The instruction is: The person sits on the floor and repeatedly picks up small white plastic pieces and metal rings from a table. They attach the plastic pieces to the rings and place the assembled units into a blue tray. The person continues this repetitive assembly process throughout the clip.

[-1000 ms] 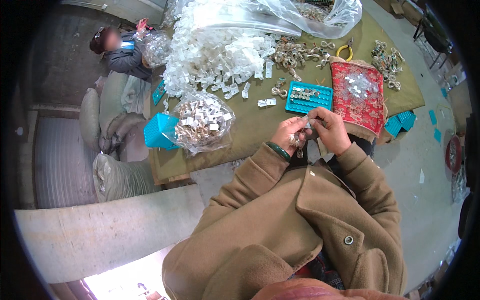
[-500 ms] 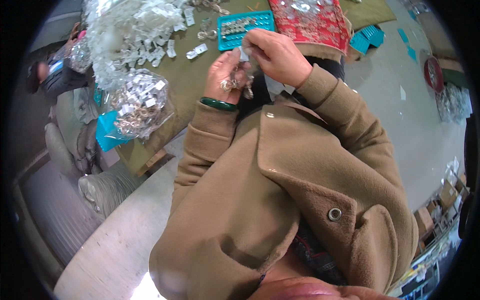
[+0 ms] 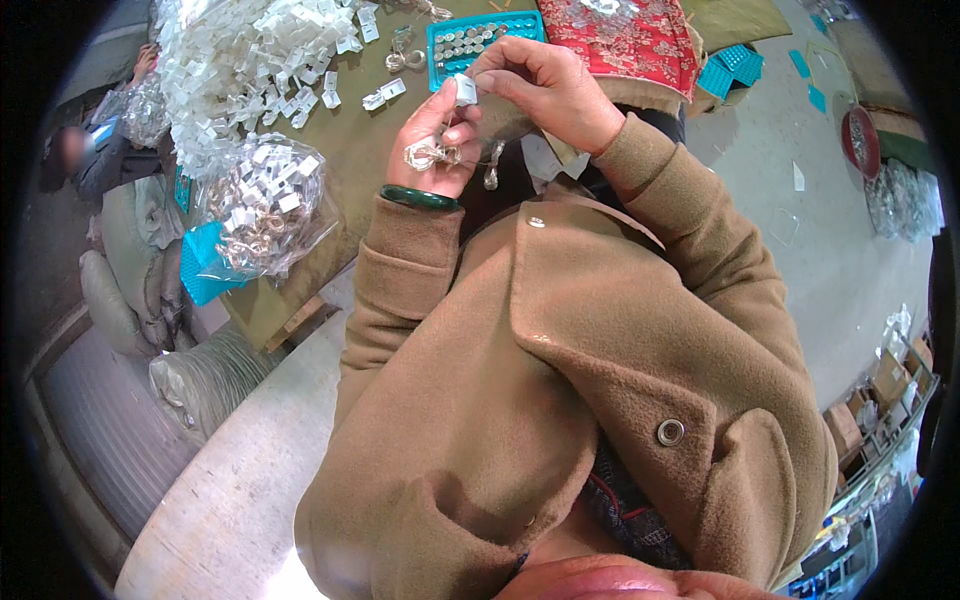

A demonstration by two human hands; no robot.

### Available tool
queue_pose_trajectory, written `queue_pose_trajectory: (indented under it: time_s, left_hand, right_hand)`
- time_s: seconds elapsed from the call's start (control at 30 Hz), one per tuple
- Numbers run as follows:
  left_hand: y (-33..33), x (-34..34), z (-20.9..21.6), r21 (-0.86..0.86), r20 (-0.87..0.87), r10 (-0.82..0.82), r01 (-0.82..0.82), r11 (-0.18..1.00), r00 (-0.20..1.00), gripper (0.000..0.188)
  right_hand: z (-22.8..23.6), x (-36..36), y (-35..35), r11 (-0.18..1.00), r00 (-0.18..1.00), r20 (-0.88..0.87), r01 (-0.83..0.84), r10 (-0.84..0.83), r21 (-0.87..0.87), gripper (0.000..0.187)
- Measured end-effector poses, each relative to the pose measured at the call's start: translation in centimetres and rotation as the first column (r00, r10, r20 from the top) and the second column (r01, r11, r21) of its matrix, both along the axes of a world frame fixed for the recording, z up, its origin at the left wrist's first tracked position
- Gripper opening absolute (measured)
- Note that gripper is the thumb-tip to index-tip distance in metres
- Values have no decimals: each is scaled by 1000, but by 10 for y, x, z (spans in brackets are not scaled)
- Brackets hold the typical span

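Note:
My left hand [image 3: 430, 150] is closed around a small white battery case [image 3: 465, 91], held upright between thumb and fingers. A bundle of thin coiled wire [image 3: 432, 155] lies across its palm, and another wire bundle [image 3: 493, 165] dangles beside it. My right hand [image 3: 548, 92] is pinched at the case's right edge; what its fingertips hold is too small to make out. Just beyond the hands lies a turquoise tray [image 3: 436, 78] with rows of round silver button cells [image 3: 468, 40]. Two loose white cases [image 3: 384, 94] rest to the left of the tray.
A large heap of white cases [image 3: 250, 70] covers the table's left side. Nearer stands a clear bag [image 3: 270, 205] of wired cases. Red patterned cloth [image 3: 625, 50] lies right of the tray. Another person [image 3: 125, 145] sits at far left.
Both hands have shifted a little left in the picture. The white case now shows more plainly between the fingers, and the wire bundle hangs further from my left palm.

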State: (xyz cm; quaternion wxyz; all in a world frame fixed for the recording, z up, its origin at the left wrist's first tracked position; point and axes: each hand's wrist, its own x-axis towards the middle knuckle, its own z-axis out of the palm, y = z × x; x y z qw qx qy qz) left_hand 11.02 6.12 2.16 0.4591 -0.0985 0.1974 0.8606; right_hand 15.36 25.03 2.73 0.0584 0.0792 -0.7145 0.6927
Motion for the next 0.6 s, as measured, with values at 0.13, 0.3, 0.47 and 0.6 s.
queue_pose_trajectory:
  time_s: [0.13, 0.3, 0.47, 0.6]
  left_hand:
    - [4, 4, 4, -109, -30, 5, -8, 994, 1000, 27]
    - [9, 9, 12, -301, -65, 3, -23, 953, 998, 20]
    - [13, 12, 11, -376, -149, 20, -76, 923, 989, 21]
    - [16, 12, 9, -492, -305, 7, -164, 855, 952, 21]
  right_hand:
    - [2, 1, -4, 972, 984, -152, 124, -95, 198, 8]
    - [1, 2, -8, 941, 970, -203, 188, -133, 280, 6]
    - [-2, -1, -14, 921, 949, -280, 232, -143, 314, 8]
    - [1, -4, -14, 901, 938, -325, 239, -118, 362, 12]
